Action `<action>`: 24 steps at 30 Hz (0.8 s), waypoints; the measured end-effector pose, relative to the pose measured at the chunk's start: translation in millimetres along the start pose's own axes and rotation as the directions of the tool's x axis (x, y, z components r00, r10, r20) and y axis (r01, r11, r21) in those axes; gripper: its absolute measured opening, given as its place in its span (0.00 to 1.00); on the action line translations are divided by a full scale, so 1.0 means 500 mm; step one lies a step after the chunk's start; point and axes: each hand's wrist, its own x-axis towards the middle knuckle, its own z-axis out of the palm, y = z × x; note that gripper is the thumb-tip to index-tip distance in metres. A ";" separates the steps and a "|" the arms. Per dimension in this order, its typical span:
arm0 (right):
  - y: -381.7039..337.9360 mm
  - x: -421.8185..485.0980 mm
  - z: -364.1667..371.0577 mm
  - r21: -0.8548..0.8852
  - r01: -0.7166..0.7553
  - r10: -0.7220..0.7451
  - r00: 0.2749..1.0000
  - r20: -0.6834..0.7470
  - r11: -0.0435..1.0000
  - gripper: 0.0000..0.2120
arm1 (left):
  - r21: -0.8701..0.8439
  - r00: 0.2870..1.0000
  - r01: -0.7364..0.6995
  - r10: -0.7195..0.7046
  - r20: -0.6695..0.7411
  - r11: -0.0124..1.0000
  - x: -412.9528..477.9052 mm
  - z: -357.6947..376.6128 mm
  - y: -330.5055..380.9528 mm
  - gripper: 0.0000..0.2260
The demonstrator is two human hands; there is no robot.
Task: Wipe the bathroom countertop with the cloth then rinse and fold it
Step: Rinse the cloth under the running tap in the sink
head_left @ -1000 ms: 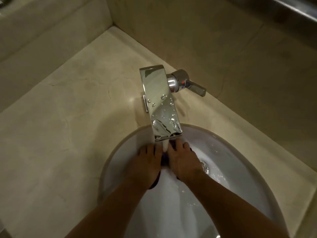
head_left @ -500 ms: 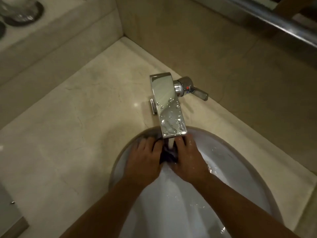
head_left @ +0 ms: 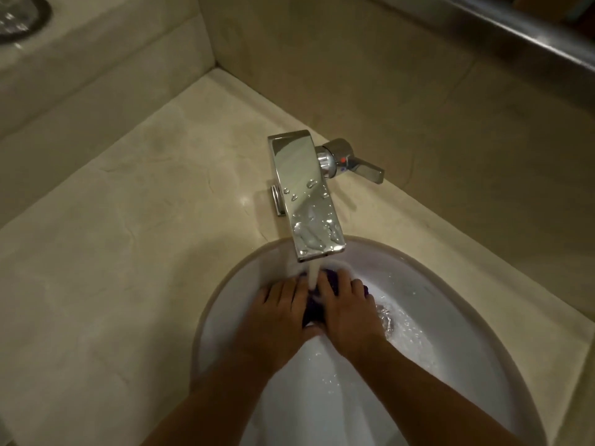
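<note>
A dark purple cloth (head_left: 314,309) sits bunched in the white sink basin (head_left: 450,317), under the water stream falling from the chrome faucet (head_left: 309,201). My left hand (head_left: 277,317) grips the cloth's left side with curled fingers. My right hand (head_left: 344,313) grips its right side, fingers spread over the top. Most of the cloth is hidden beneath both hands; only dark folds show between and above them. The beige marble countertop (head_left: 128,252) surrounds the basin.
The faucet's lever handle (head_left: 363,167) points to the right. Water pools near the drain (head_left: 386,320) right of my hands. A raised ledge at the upper left carries a glass object (head_left: 16,14). A tiled wall rises behind the counter.
Both hands have stayed on the cloth under the running water, working it slightly. The right hand's fingers have spread further and more purple cloth shows; the view has shifted a little.
</note>
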 end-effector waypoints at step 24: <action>0.018 -0.019 -0.118 0.309 0.190 -0.123 0.967 -0.224 0.932 0.45 | -0.008 0.949 0.028 -0.029 -0.313 1.000 -0.011 -0.100 -0.008 0.21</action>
